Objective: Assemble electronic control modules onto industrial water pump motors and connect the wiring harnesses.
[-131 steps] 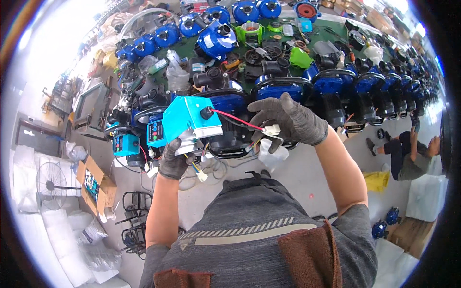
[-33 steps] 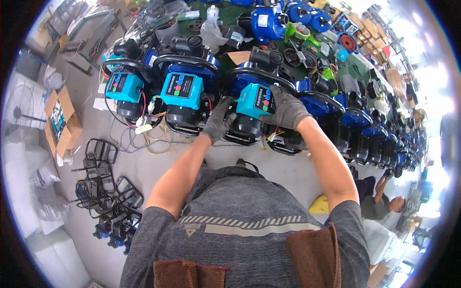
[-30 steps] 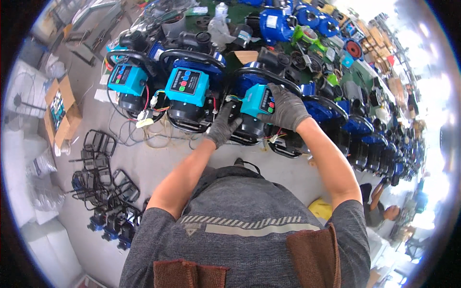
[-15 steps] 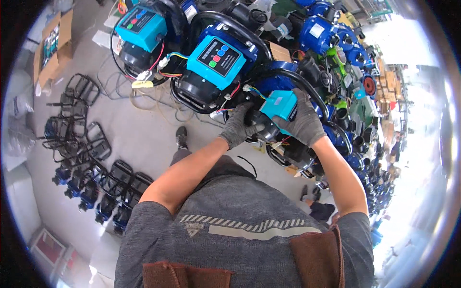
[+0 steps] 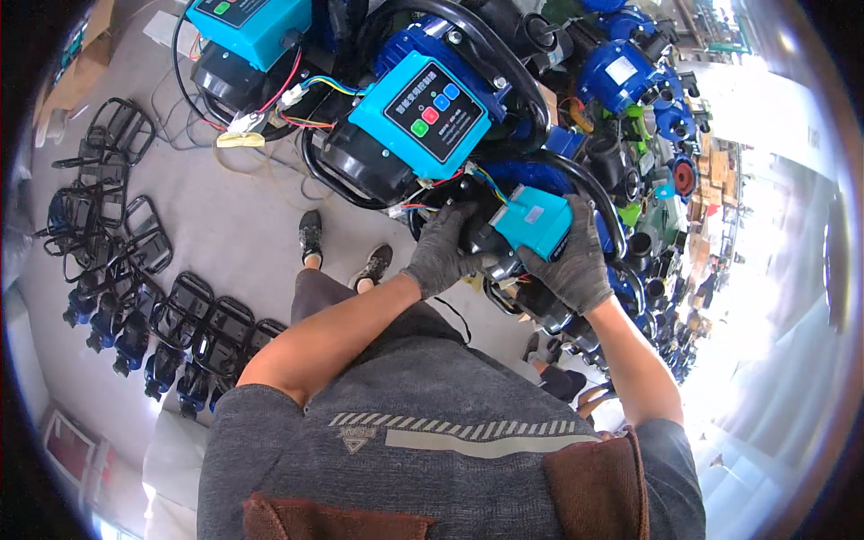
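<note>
The person stands over a row of blue pumps on the floor [image 5: 243, 234], both hands in grey work gloves. The right hand [image 5: 571, 265] grasps a small turquoise control box [image 5: 533, 223] from below and from the right, its fingers wrapped around the box's lower edge. The box sits between the two hands, tilted, against the dark motor body [image 5: 486, 247] of the nearest pump. The left hand [image 5: 441, 252] lies just left of the box, its fingers closed on the black motor body; the fingertips are hidden behind it, so how firm the grip is cannot be told. Coloured wires [image 5: 490, 184] run from the box's upper corner towards the pump behind. That pump carries a larger turquoise controller [image 5: 421, 112] with coloured buttons. A black tubular handle [image 5: 589, 193] arcs over the held box. Black frames [image 5: 135, 261] lie on the floor at left, blurred near the rim.
</note>
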A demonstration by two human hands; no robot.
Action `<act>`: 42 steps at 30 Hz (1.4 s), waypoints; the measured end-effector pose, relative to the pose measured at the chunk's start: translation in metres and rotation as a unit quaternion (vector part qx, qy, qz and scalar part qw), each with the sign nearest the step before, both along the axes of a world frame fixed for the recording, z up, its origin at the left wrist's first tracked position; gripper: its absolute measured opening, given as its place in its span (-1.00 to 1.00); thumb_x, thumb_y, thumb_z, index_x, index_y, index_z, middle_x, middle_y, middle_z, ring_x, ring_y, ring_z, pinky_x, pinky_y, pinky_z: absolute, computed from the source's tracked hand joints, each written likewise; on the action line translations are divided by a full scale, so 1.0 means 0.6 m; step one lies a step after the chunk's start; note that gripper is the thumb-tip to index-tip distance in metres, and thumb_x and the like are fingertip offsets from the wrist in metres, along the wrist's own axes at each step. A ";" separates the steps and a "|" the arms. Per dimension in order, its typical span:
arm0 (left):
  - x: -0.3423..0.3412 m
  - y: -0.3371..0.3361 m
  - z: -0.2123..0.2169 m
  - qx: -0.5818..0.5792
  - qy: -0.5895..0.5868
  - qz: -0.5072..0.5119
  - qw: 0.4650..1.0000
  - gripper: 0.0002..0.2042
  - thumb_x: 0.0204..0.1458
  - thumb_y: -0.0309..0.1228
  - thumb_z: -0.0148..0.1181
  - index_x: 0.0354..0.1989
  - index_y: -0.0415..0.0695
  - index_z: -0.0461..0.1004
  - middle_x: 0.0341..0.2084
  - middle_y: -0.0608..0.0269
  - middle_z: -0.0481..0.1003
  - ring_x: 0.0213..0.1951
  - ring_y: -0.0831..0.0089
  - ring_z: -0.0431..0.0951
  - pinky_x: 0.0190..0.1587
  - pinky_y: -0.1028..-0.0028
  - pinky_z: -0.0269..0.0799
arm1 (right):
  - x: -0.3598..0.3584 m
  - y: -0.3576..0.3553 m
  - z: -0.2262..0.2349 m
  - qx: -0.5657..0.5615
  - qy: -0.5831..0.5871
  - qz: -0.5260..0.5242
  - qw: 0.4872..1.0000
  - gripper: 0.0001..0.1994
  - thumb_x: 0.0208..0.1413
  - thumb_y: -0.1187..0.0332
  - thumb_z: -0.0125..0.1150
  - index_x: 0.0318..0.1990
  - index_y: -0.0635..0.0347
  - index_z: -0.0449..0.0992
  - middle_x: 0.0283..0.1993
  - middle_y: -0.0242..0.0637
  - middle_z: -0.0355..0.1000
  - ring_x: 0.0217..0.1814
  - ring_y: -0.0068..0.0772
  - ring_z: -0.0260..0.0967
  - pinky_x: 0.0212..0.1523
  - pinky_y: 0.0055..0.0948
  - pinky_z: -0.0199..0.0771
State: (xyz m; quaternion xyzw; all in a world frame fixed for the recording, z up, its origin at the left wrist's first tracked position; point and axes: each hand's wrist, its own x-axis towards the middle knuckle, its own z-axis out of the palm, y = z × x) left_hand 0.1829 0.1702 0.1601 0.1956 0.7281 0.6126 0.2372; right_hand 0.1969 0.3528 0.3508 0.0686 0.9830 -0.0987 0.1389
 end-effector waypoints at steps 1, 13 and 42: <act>0.000 0.000 0.000 0.007 -0.007 0.004 1.000 0.01 -0.22 0.08 0.58 0.38 -0.24 0.27 0.24 -0.16 0.34 0.33 -0.15 0.28 0.40 0.04 0.18 | -0.003 -0.003 0.000 -0.010 -0.010 -0.015 1.000 0.02 -0.13 0.05 0.61 0.39 0.30 0.10 0.24 0.16 0.26 0.29 0.16 0.31 0.34 -0.07 0.35; -0.006 0.004 -0.002 0.008 0.007 -0.010 1.000 -0.02 -0.21 0.09 0.58 0.36 -0.19 0.29 0.22 -0.15 0.35 0.29 -0.16 0.30 0.37 0.00 0.19 | -0.025 -0.012 -0.007 0.051 -0.022 0.018 0.998 0.02 -0.18 0.05 0.61 0.37 0.33 0.11 0.22 0.21 0.24 0.25 0.29 0.27 0.33 0.01 0.31; -0.039 -0.029 0.030 0.003 0.057 -0.057 0.997 0.12 -0.15 0.07 0.56 0.48 -0.29 0.05 0.38 -0.19 0.22 0.39 -0.09 0.23 0.41 0.10 0.21 | 0.006 0.021 0.035 -0.031 -0.027 -0.011 0.999 0.08 0.00 -0.21 0.45 0.46 0.37 0.07 0.42 0.30 0.19 0.50 0.25 0.16 0.48 -0.09 0.21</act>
